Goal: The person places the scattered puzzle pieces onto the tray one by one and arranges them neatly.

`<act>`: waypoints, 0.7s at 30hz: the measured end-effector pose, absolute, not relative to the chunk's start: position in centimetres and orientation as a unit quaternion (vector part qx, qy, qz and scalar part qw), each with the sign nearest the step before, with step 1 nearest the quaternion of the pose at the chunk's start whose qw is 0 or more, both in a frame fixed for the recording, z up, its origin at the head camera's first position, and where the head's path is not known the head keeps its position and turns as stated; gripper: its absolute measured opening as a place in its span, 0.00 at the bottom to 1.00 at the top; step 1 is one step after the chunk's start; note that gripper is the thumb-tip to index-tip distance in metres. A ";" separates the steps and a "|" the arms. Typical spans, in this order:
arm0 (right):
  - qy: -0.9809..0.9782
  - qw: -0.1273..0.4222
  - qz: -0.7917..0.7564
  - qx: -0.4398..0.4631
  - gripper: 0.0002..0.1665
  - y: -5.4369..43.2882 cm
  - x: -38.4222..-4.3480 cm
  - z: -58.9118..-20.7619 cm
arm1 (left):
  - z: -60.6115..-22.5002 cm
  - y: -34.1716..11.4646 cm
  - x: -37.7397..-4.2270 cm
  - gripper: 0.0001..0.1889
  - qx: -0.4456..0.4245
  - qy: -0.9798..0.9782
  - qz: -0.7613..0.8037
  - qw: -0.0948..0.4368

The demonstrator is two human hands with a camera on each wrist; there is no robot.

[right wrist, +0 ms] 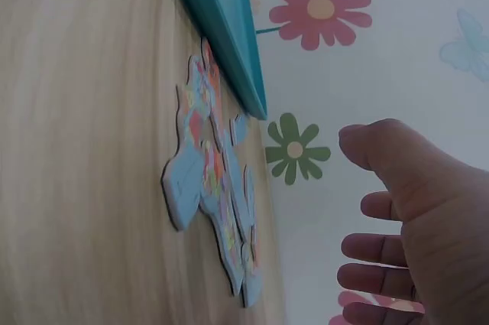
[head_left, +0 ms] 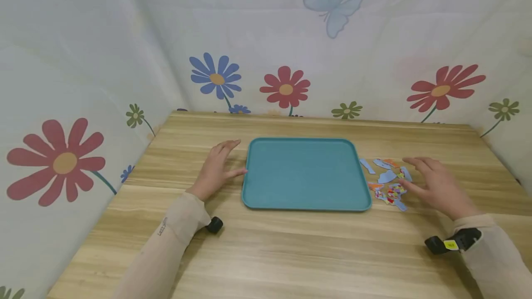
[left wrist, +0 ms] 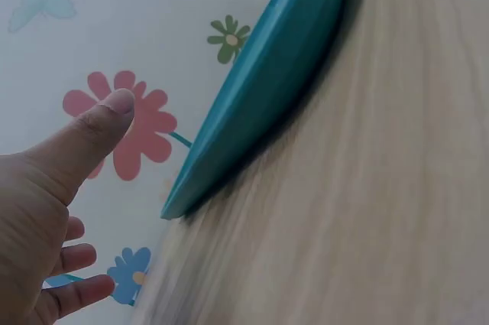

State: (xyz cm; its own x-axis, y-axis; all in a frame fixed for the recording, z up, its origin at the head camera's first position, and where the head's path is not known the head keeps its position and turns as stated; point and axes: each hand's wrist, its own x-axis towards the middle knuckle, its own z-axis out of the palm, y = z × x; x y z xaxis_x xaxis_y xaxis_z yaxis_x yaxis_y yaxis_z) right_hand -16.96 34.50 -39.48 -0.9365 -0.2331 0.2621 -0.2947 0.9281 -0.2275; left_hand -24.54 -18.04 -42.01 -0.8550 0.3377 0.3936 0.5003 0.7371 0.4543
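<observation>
Two bare hands work at a wooden table (head_left: 291,253), one either side of a blue-green tray (head_left: 307,174). Loose puzzle pieces (head_left: 387,177), blue with orange and many-coloured patches, lie flat on the table just beside the tray's right rim. The left hand (head_left: 213,170) is at the tray's left side, thumb and fingers apart, holding nothing; its thumb tip overlaps the rim in the head view, but the left wrist view shows a gap between them. The right hand (head_left: 441,190) hovers at the right of the pieces, thumb and fingers also apart, with nothing between them.

Judging from how things lie, the work is at its very start: every piece in view is outside the tray, and no finished picture is put together. Some pieces lie close or touching; whether any interlock cannot be told. All the placing and joining seems left to do.

As for writing, the left sleeve (head_left: 154,262) carries small slanted lettering that seems to begin "Left"; the rest is unclear. On the right wrist, a black strap (head_left: 471,238) bears a yellow label (head_left: 451,245) with marks too small to read. No brand can be made out.
</observation>
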 end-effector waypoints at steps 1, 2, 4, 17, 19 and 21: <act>-0.974 0.121 0.131 0.139 0.38 34.3 -16.9 -39.4 | -42.0 -18.0 -24.5 0.45 -0.224 -0.920 -0.290 0.136; -0.973 0.126 0.129 0.144 0.36 34.2 -16.9 -39.3 | -42.0 -17.9 -24.5 0.45 -0.220 -0.920 -0.299 0.127; -0.971 0.135 0.128 0.152 0.34 33.9 -16.9 -39.3 | -41.9 -17.8 -24.4 0.45 -0.209 -0.917 -0.323 0.107; -0.970 0.085 0.143 0.178 0.18 32.2 -16.1 -39.4 | -42.0 -16.6 -24.1 0.42 -0.189 -0.890 -0.415 0.030; -0.970 0.077 0.146 0.178 0.17 32.0 -16.0 -39.4 | -42.1 -16.5 -24.1 0.42 -0.190 -0.888 -0.418 0.025; -0.970 0.073 0.146 0.181 0.15 31.8 -16.0 -39.4 | -42.2 -16.4 -24.1 0.41 -0.190 -0.887 -0.420 0.020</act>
State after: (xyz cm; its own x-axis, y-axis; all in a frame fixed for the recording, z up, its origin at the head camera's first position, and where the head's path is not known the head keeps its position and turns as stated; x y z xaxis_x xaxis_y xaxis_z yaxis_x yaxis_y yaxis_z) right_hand -15.96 31.85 -39.35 -0.9241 -0.3289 0.1944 -0.3717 0.8919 -0.2578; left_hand -24.06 -16.44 -42.16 -0.9271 0.3201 0.1949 0.3537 0.5753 0.7375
